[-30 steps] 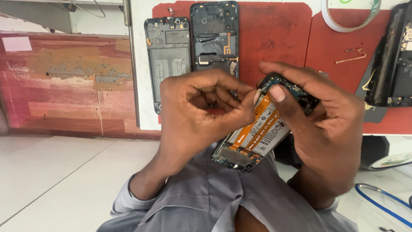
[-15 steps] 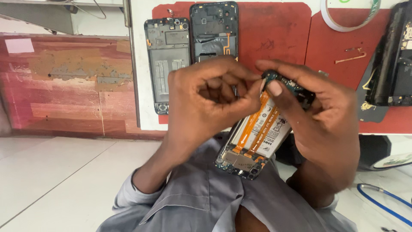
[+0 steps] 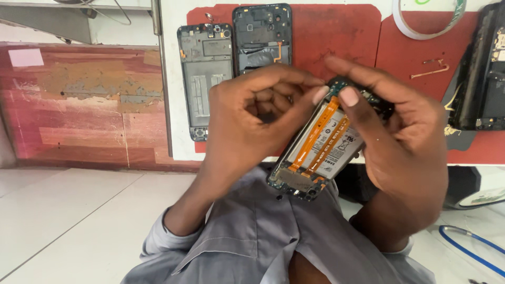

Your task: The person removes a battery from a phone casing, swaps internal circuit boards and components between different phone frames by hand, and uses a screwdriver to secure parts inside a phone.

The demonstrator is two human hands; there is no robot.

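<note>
I hold an opened smartphone (image 3: 321, 152) with its back cover off, tilted, showing a grey battery and two orange flex cables. My right hand (image 3: 405, 142) grips the phone's upper end from the right, thumb resting on the battery top. My left hand (image 3: 252, 115) is curled at the phone's upper left edge, fingertips pinching at the top of one orange cable. The phone's top part is hidden by my fingers.
On a red mat (image 3: 336, 37) on the white table lie a grey phone frame (image 3: 205, 79), a dark phone frame (image 3: 262, 37) and another opened dark device (image 3: 484, 73) at the right. A white tape roll (image 3: 426, 23) and a blue cable (image 3: 468, 247) are nearby.
The phone has been turned more upright and lifted slightly. My left fingers have shifted toward the top of the orange cable; my right thumb has moved onto the battery.
</note>
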